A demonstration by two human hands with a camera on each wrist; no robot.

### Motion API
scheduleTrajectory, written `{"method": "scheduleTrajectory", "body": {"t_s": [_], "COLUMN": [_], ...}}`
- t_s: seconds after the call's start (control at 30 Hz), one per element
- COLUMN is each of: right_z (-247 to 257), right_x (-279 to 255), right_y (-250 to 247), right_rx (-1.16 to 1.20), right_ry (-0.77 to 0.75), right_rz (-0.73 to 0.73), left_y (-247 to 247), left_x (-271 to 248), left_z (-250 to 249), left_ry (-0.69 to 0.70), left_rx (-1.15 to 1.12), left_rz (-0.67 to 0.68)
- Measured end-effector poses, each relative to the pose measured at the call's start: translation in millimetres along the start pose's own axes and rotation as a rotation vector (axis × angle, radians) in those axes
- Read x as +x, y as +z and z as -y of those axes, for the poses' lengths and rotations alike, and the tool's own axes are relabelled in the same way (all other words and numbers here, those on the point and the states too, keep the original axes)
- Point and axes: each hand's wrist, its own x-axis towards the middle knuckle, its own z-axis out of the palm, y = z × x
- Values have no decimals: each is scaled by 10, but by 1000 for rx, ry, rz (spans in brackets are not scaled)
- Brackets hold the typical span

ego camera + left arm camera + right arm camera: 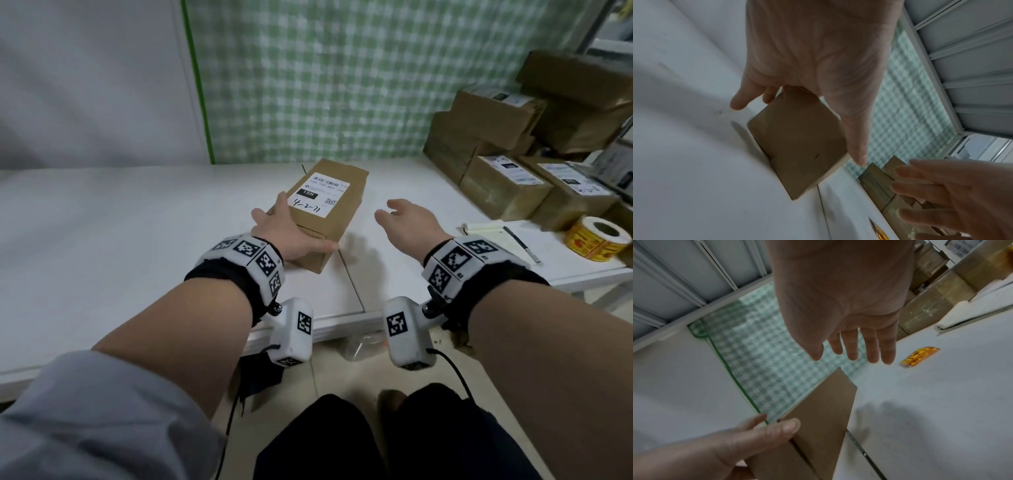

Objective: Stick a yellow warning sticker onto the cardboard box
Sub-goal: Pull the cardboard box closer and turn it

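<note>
One white worktop [137, 240] is carrying everything, and stacked parcels [507, 144] are sitting along its far right side. Lying near the middle is the cardboard box [325, 212], its white shipping label [317, 197] facing up and taking most of the far half of the top face. The left hand [287, 233] is gripping the box's near end, thumb along one side and fingers wrapping the other. The right hand [407, 222] is hovering just beside the box with fingers spread and relaxed, holding nothing. A roll of yellow warning stickers [597, 238] is resting at the worktop's right edge, well apart from the box, and a single loose yellow sticker [919, 356] is lying on the worktop beyond the right fingertips. Judging from this, the step in hand is fetching a sticker: the left hand should be keeping the box steady while the right is picking up the loose sticker by its edge, then laying it on bare cardboard without covering the barcode.
</note>
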Motion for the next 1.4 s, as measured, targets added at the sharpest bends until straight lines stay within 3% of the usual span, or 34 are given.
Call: {"method": "scheduleTrajectory", "body": {"t_s": [0.3,0.6,0.77,1.0,1.23,1.4], "right_z": [-44,64,134,109,-36,-231], "right_x": [295,303,262,263,397,527], "right_y": [62,56,61,-30,-79,-118], "right_rx": [322,485,506,516,525,466], "right_ry": [91,104,44,24,19,49], "right_rz": [14,107,183,75,49,33], "left_y": [56,-143,-232,-465,-390,-235], "left_x": [-19,-191,-265,-239,-183,-84], "left_z": [-182,-494,-562,-333,-94,-130], "left_ry": [78,127,172,-74,-53,4], "left_rx": [-239,-163,-226,-577,-712,-662], "left_rz": [-348,-499,-444,-358,-208,-326]}}
